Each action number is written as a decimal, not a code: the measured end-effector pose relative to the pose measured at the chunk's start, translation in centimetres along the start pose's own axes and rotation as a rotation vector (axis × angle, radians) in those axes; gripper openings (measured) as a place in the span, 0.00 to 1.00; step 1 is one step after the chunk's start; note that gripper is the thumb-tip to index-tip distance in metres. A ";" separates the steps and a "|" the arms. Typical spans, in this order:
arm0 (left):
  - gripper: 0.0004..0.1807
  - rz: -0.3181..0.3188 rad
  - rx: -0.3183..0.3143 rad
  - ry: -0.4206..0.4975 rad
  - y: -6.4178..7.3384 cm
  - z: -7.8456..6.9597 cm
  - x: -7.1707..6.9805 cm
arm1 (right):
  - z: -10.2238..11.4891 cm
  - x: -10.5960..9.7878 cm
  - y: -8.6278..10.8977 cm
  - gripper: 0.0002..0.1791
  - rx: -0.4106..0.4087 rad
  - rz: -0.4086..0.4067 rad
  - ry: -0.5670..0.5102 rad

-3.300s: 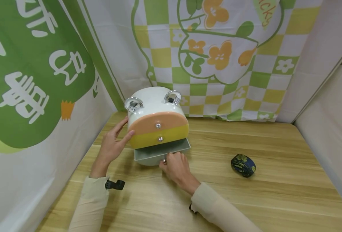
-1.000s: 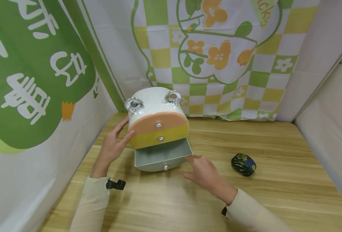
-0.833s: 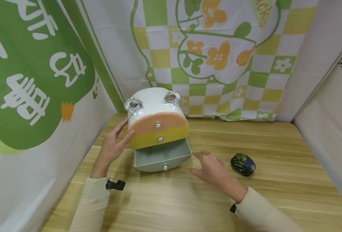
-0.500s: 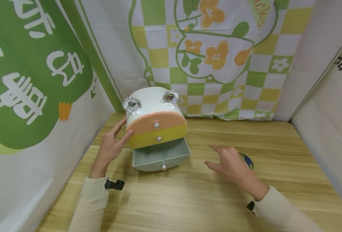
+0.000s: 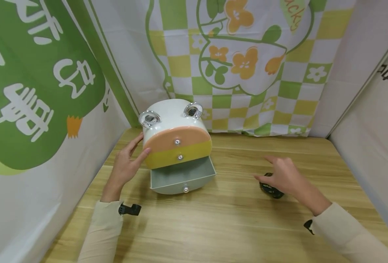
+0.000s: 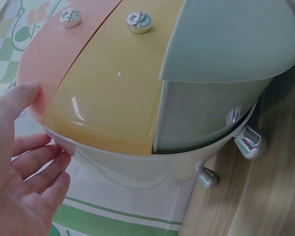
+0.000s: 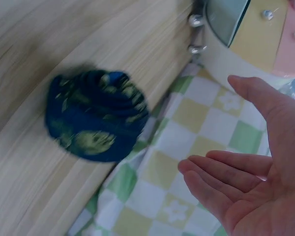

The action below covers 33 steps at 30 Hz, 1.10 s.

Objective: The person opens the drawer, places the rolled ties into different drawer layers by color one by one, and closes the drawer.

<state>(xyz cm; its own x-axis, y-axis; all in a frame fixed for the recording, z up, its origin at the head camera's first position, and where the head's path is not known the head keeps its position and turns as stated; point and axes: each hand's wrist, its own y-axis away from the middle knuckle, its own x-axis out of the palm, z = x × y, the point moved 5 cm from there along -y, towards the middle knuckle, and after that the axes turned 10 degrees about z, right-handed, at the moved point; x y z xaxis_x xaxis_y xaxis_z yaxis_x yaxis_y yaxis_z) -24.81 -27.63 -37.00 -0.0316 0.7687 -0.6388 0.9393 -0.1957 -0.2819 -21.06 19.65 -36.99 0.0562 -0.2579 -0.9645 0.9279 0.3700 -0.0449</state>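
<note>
A small white drawer box [image 5: 174, 113] with two chrome rings on top stands at the back left of the table. Its orange and yellow drawers are closed; the grey-green bottom drawer [image 5: 184, 179] is pulled out and looks empty. My left hand [image 5: 126, 166] rests against the box's left side, thumb on the front edge and loosely bent fingers along the side wall [image 6: 37, 167]. A rolled-up dark blue cloth [image 7: 96, 115] with a yellow-green pattern lies to the right. Partly covering it in the head view, my right hand [image 5: 287, 177] hovers with fingers spread, holding nothing.
The wooden table [image 5: 213, 226] carries the box and the roll. A checkered cloth [image 5: 227, 102] hangs behind the table's back edge, and a green printed cloth [image 5: 42, 84] hangs at the left. Chrome knobs [image 5: 186, 189] stick out from the drawers.
My right hand let go of the bottom drawer's knob after the drawer slid further out. It then moved right, from the drawer's corner to the cloth roll. My left hand stayed at the box.
</note>
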 end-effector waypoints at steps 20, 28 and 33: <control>0.33 -0.007 0.014 0.006 -0.1 -0.4 0.0 | -5.4 3.4 2.0 0.53 0.156 0.117 -0.075; 0.33 -0.008 0.005 0.025 0.4 -2.3 -0.4 | -6.2 5.3 2.2 0.48 0.184 0.135 -0.133; 0.33 -0.012 0.003 0.013 0.1 -0.6 -0.1 | -6.5 5.8 2.2 0.43 0.155 0.092 -0.130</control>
<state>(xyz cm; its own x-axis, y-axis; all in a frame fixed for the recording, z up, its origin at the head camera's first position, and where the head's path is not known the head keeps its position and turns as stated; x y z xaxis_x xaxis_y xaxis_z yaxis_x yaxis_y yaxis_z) -24.50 -27.35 -36.48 -0.0382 0.7788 -0.6262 0.9379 -0.1882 -0.2913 -21.04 24.76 -44.33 0.1807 -0.3462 -0.9206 0.9618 0.2579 0.0917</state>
